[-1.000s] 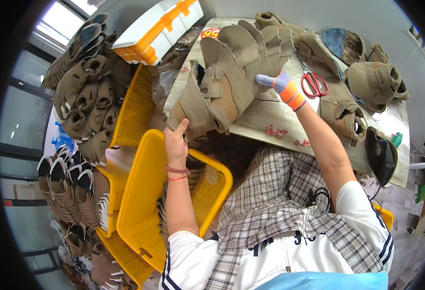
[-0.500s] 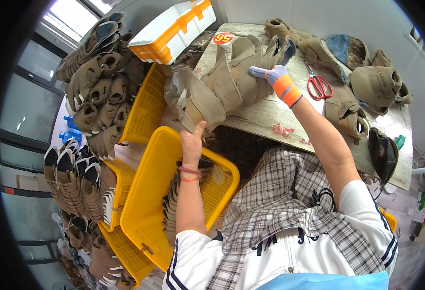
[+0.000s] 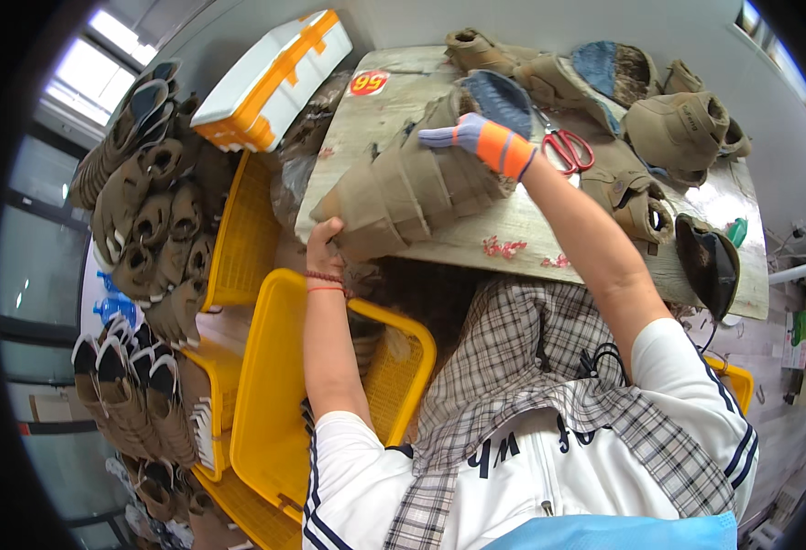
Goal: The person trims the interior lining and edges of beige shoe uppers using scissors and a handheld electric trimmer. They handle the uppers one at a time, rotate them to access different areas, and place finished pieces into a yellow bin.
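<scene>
A stack of nested brown shoe uppers (image 3: 394, 197) lies slantwise over the table's left front edge, held between both hands. My bare left hand (image 3: 324, 246) grips its near left end, the thumb on the outer upper. My right hand (image 3: 471, 139), in a lavender glove with an orange cuff, holds the stack's far right part, one digit stretched along the top; its other fingers are partly hidden. Just right of that hand lie red-handled scissors (image 3: 568, 151), and a blue-lined piece (image 3: 499, 101) shows behind it.
Several brown shoe uppers (image 3: 673, 133) lie along the right of the pale wooden table (image 3: 531, 229). Yellow baskets (image 3: 270, 367) stand at the left below it, beside tall stacks of uppers (image 3: 132, 385). A white foam box with orange tape (image 3: 270, 82) sits at the back left.
The stack has tipped lower onto the table, with its outer sides turned toward me. Both hands have moved left in the picture with it, as the whole view shifts slightly.
</scene>
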Motion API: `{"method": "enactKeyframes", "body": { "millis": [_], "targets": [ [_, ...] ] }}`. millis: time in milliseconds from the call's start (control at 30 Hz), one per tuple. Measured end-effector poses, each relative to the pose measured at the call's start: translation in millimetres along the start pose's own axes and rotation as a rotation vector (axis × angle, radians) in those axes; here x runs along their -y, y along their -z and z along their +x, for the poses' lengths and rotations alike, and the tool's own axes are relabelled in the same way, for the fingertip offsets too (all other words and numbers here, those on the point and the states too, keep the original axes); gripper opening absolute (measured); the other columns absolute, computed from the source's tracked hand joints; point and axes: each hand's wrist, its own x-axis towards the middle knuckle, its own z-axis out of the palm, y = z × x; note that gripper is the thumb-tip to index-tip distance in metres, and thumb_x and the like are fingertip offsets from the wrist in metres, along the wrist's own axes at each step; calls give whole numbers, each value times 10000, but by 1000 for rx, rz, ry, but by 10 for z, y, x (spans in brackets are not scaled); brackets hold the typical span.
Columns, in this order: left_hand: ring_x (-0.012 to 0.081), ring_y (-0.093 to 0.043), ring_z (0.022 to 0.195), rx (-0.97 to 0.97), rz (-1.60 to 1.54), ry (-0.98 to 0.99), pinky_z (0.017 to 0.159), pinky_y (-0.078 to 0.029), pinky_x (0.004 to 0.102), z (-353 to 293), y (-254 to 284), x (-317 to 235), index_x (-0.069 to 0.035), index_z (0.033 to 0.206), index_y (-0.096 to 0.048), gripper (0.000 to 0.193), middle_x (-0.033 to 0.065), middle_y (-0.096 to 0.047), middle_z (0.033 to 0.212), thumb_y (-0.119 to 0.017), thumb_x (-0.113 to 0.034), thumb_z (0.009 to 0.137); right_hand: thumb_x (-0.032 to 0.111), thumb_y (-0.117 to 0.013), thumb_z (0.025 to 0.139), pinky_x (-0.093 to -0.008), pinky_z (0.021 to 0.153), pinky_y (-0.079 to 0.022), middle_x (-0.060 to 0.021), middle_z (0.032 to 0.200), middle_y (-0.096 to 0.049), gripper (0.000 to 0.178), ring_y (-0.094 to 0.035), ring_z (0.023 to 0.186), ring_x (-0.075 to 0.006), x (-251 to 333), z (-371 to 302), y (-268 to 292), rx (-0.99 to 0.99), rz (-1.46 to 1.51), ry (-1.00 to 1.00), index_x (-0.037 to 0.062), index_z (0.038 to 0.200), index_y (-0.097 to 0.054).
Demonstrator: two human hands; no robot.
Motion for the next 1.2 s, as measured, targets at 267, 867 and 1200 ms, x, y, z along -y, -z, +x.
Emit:
{"method": "enactKeyframes", "body": {
  "millis": [267, 867, 1200],
  "targets": [
    [302, -515, 1102, -133, -126, -149, 908, -475, 451, 743, 378, 274, -33, 1251, -509, 684, 106, -524, 1242, -761, -323, 685, 468, -524, 910, -255, 880, -429, -44, 1067, -657, 503, -553, 970, -98, -531, 473, -629, -199, 892, 270, 46, 1166, -623],
    [246, -525, 955, -908, 794, -715, 836, -432, 380, 264, -256, 130, 8, 1038, -585, 243, 119, -550, 1101, -630, -144, 854, 297, -705, 750, -386, 813, -464, -89, 907, -644, 301, -599, 875, -283, -1589, -2051, 162, -1262, -567, 304, 95, 966, -648],
    [122, -579, 916, 367, 686, -389, 753, -491, 246, -672, -2491, 1236, -3, 1164, -572, 283, 74, -601, 1068, -578, -64, 888, 348, -721, 692, -433, 999, -342, -101, 757, -622, 301, -597, 825, -280, -1417, -2497, -107, -802, -806, 61, 70, 761, -626]
  ]
}}
